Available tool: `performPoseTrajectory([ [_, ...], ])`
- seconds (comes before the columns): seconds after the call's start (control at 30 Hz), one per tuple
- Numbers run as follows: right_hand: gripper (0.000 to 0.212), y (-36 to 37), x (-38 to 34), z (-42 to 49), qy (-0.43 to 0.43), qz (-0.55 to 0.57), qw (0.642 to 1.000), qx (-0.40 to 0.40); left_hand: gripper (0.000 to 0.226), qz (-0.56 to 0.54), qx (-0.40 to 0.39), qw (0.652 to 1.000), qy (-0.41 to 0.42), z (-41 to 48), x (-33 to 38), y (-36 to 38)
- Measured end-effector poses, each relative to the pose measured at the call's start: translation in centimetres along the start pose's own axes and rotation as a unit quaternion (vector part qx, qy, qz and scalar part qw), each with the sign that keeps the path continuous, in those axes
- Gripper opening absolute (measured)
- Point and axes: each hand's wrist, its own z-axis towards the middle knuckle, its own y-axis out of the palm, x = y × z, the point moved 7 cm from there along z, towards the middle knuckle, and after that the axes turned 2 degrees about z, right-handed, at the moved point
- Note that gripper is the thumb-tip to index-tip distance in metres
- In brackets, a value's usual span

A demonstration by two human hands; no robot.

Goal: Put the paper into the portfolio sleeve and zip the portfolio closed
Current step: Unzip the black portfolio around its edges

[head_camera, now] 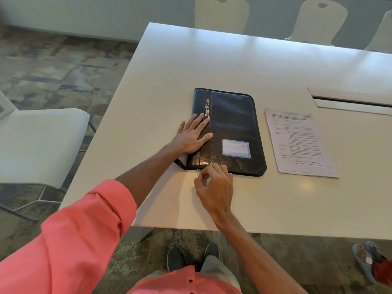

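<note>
A black zippered portfolio (233,124) lies flat and closed on the white table (169,71), its cover printed "PortFolio". My left hand (192,135) rests flat, fingers spread, on its left spine side. At the portfolio's near edge my right hand (214,185) pinches the small metal zipper pull (198,171) close to the near left corner. A short black strap (179,162) sticks out at that corner. The printed paper (301,143) lies on the table just right of the portfolio, untouched.
A cable slot (350,99) is cut into the table at the far right. White chairs stand at the left (42,145) and behind the far edge (221,14). Another person's sandalled foot (367,257) shows on the floor at lower right.
</note>
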Motion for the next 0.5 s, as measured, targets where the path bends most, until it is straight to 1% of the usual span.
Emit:
performPoseTrajectory([
  [0.2,0.004,2.1,-2.4,-0.3,-0.016,0.020,0.999,-0.019,0.074,0.000,0.001,1.000,0.002,0.0,0.0,0.0],
  [0.3,0.007,2.9,-3.3,-0.6,-0.031,0.026,0.999,-0.026,0.074,-0.001,0.001,1.000,0.004,0.1,0.0,0.0],
  [0.4,0.014,3.0,-3.4,-0.6,-0.038,0.013,0.999,-0.028,0.074,-0.001,0.004,1.000,0.006,0.0,0.0,0.1],
  [0.5,0.014,2.7,-3.4,-0.6,-0.076,-0.015,0.997,-0.027,0.074,0.000,0.005,1.000,0.007,0.0,0.0,0.1],
])
